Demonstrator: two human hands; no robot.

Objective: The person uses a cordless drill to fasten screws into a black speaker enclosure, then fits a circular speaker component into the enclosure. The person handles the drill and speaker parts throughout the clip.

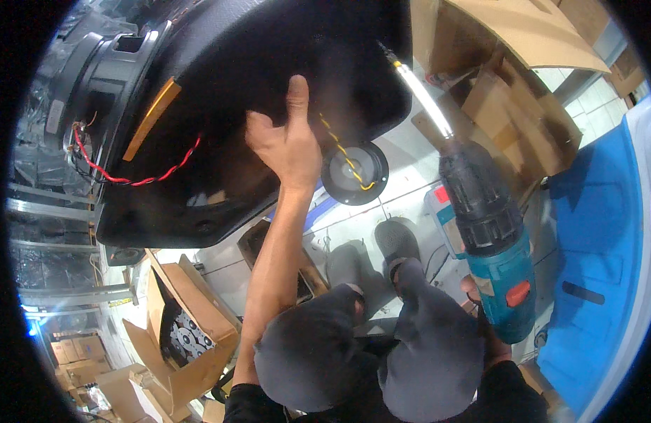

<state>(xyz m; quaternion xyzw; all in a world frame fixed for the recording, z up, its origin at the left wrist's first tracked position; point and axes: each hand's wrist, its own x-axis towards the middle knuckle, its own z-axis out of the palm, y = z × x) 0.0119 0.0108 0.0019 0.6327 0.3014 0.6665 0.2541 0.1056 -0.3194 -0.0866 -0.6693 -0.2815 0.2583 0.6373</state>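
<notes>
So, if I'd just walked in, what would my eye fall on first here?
Probably the teal-and-black power drill at right, held in the right fingers, its bright shaft slanting up and left. Next comes the big black shell filling the upper middle and left, with the left fingers in front of it and a twisted red-and-black wire to their left. The blue plastic panel glows at far right.

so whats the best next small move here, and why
Probably ease the yellow-and-black wire aside with the left hand: that hand seems to hold nothing and is near the wire, while the right hand holds the drill, its bit pointing toward the black cabinet.
</notes>
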